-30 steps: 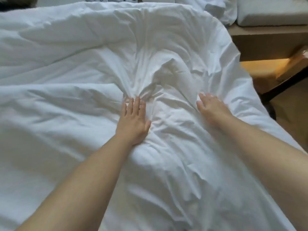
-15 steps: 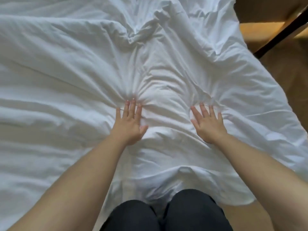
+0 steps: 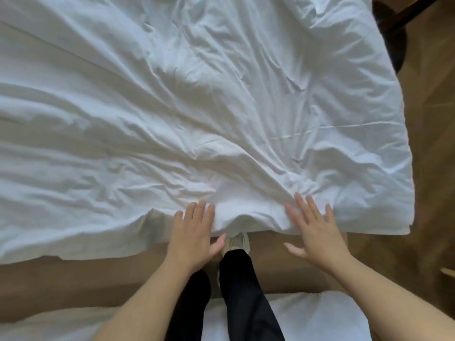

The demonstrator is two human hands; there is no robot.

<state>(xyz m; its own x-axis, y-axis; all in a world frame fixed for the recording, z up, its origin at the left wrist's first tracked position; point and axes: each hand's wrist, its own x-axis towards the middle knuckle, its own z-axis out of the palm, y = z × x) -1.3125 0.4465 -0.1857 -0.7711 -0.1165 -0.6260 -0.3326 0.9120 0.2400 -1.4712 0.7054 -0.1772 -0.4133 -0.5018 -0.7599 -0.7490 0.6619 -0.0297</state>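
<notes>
Both hands lie flat, fingers straight, on the near edge of the white duvet (image 3: 197,107). The left hand (image 3: 193,231) and right hand (image 3: 314,228) rest apart, holding nothing; the duvet is spread across the bed.

A dark round base (image 3: 396,45) stands at the far right of what I see, and a black bar (image 3: 406,9) slants up from it. Nearer to me from that base, brown wood-patterned floor (image 3: 438,156) runs on in soft, even light. Farthest from the base, right under me, lies more white bedding (image 3: 320,313).
</notes>
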